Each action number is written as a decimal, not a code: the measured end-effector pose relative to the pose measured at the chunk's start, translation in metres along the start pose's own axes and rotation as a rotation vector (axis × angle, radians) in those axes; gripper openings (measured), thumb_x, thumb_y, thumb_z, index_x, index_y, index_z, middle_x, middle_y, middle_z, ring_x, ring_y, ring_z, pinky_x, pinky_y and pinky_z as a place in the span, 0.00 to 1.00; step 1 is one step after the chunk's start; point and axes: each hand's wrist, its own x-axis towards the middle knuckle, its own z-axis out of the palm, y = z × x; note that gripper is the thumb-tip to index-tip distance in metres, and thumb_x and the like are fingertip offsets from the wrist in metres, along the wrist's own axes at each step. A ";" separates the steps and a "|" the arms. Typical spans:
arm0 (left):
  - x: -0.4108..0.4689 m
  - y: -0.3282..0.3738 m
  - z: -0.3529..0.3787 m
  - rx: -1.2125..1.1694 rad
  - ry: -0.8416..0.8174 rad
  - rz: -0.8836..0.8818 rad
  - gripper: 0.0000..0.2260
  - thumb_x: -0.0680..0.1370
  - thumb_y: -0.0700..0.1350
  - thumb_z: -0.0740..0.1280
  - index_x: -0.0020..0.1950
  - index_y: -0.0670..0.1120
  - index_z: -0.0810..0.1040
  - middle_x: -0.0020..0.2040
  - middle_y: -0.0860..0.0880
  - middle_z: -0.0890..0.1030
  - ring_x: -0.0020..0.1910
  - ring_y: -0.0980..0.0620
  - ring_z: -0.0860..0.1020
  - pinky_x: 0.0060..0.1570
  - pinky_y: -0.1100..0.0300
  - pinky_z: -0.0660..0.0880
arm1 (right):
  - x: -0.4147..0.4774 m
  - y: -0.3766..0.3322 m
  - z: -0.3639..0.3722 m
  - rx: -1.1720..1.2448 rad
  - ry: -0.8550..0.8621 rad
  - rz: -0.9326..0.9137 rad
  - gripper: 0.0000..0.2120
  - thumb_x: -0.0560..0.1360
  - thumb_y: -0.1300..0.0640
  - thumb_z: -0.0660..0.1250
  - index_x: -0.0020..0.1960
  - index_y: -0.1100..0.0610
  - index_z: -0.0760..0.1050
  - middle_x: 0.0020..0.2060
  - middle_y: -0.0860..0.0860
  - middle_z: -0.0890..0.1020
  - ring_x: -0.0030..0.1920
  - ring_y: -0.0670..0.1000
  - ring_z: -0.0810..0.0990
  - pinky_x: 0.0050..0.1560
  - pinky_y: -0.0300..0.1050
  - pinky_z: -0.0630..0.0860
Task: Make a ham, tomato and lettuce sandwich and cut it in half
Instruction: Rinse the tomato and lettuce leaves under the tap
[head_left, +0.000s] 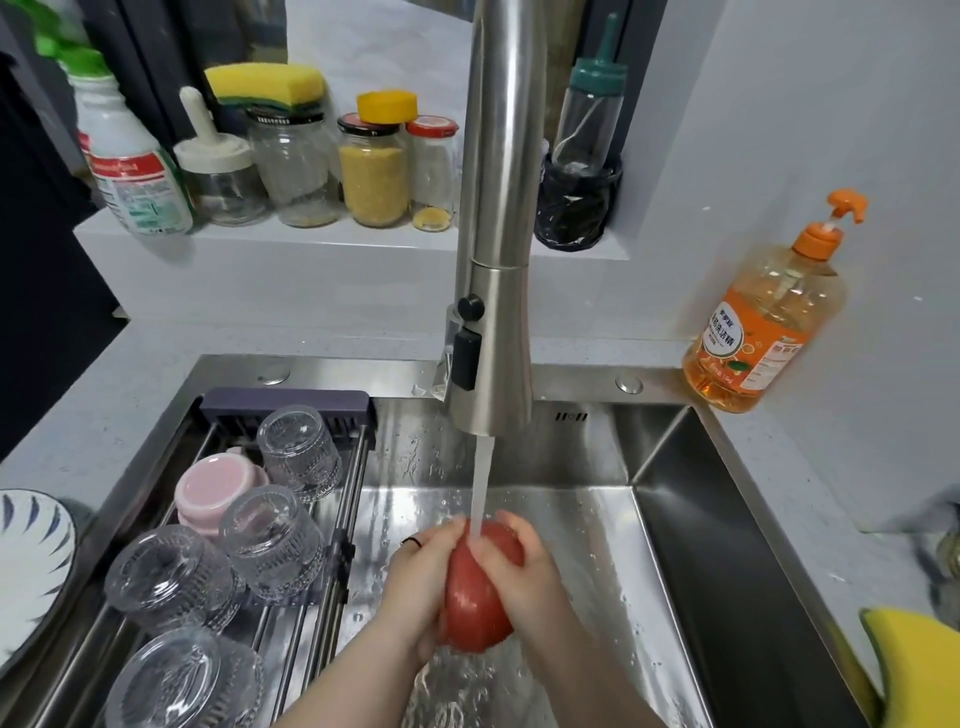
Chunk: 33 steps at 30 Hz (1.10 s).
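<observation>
Head view: tomato (480, 597) sits between both hands under the tap stream (480, 488), left hand (421, 587) and right hand (524, 577) cupping opposite sides, fingers curled round it, equally near.

Tomato (480, 597): both flanks hidden under left hand (421, 577) and right hand (524, 566), only the middle strip shows. Forearms cut off by the bottom edge. Faucet (498, 208) top runs out of frame. Plate (31, 561) clipped by the left edge, lower-right yellow sponge (914, 660) by the right and bottom edges, nearest glass (176, 680) by the bottom edge. Soap bottle (763, 322) label print too small to read. Object at far right edge (948, 561) blurred, can't identify.
</observation>
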 end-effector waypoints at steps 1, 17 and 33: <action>0.001 0.003 -0.001 -0.014 -0.005 -0.018 0.10 0.74 0.51 0.65 0.48 0.45 0.75 0.46 0.41 0.79 0.40 0.41 0.79 0.32 0.53 0.77 | -0.001 0.002 0.002 -0.010 -0.030 -0.012 0.21 0.71 0.52 0.68 0.62 0.44 0.68 0.57 0.47 0.73 0.55 0.50 0.75 0.56 0.44 0.73; -0.001 -0.011 -0.004 0.300 -0.083 0.267 0.13 0.74 0.49 0.66 0.57 0.55 0.69 0.53 0.49 0.75 0.49 0.50 0.76 0.48 0.56 0.75 | 0.004 -0.019 0.001 0.189 0.076 0.085 0.08 0.76 0.53 0.61 0.53 0.53 0.75 0.54 0.56 0.78 0.45 0.52 0.78 0.39 0.41 0.76; -0.010 0.002 -0.004 0.376 -0.097 0.363 0.17 0.69 0.49 0.72 0.55 0.53 0.72 0.51 0.48 0.79 0.49 0.50 0.79 0.53 0.54 0.76 | -0.002 -0.024 -0.008 0.042 -0.070 0.087 0.12 0.77 0.43 0.56 0.54 0.48 0.70 0.45 0.47 0.75 0.43 0.47 0.77 0.40 0.39 0.78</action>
